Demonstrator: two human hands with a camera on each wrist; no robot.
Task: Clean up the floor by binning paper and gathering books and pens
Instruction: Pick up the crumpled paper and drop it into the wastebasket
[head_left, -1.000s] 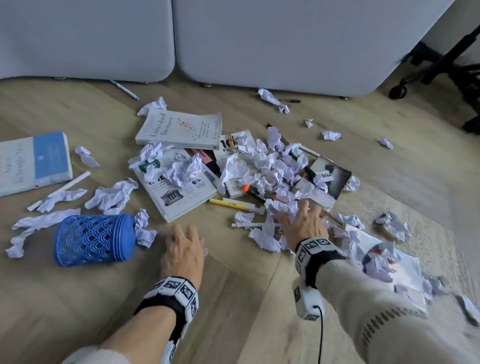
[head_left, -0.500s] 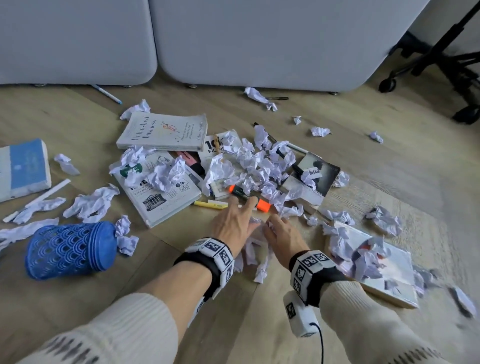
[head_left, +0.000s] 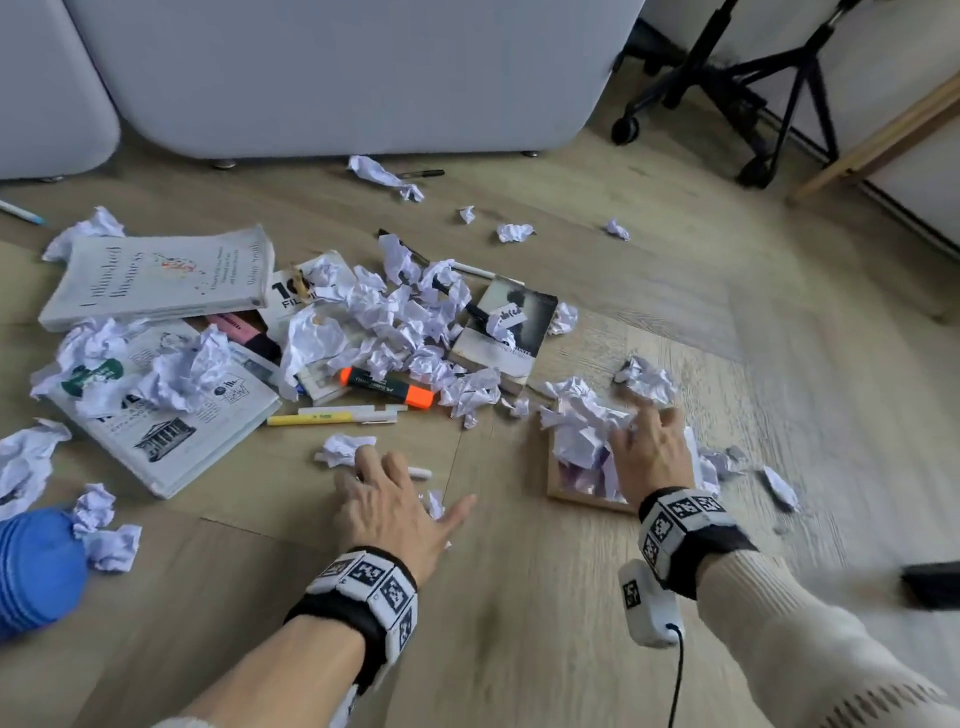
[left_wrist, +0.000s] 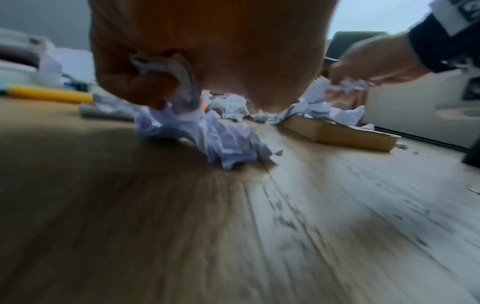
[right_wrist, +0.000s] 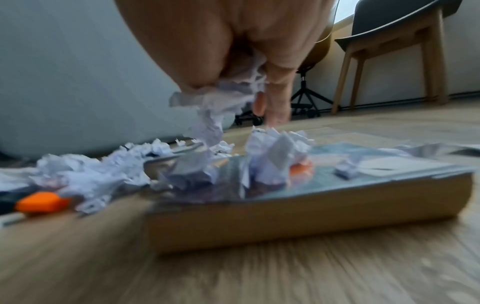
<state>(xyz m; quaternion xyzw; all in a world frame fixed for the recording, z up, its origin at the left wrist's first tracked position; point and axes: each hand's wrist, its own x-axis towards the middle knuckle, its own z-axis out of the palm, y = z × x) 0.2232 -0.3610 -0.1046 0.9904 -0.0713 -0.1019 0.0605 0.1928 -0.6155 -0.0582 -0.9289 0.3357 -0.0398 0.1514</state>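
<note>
Fingers (right_wrist: 276, 96) of the right hand (head_left: 649, 457) clutch crumpled white paper (right_wrist: 223, 107); left hand (head_left: 389, 509) grips another wad (left_wrist: 207, 131).

Crumpled white paper balls (head_left: 395, 317) are lying heaped mid-floor, spilling over several books. A large white paperback with grey lettering (head_left: 161, 278) is lying flat at far left; a white book printed with a columned building (head_left: 171, 415) is lying nearer, carrying paper wads. A dark-covered photo book (head_left: 511, 332) is sitting right of the heap. A thick tan-edged book (right_wrist: 298, 216) is lying flat at near right, wads resting on its cover. An orange-capped black highlighter (head_left: 387, 387), a yellow pen (head_left: 311, 419) and a pink highlighter (head_left: 236, 330) are lying among these. A blue perforated plastic bin (head_left: 31, 566) is lying tipped at near left.
</note>
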